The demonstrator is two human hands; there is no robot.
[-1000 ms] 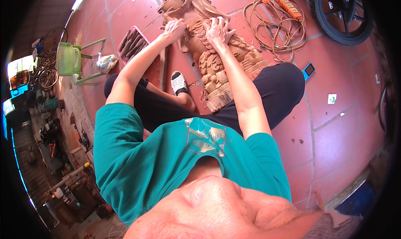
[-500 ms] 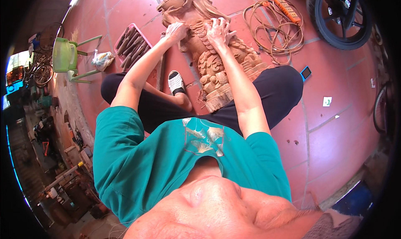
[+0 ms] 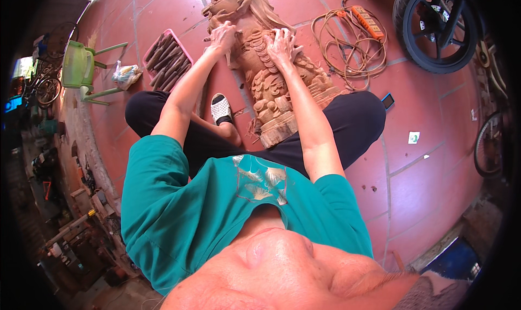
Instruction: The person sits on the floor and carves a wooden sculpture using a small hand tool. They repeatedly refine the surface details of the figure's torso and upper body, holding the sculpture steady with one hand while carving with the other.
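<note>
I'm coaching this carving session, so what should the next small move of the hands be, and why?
Probably slide the right hand a little further down the wooden statue, while the left hand steadies it. Both hands rest on its upper body, and the carved lower half lies untouched toward the lap.

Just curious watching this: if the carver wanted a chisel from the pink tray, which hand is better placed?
Probably the left hand: it rests on the wooden statue on the side nearest the pink tray. The right hand lies farther across.
</note>
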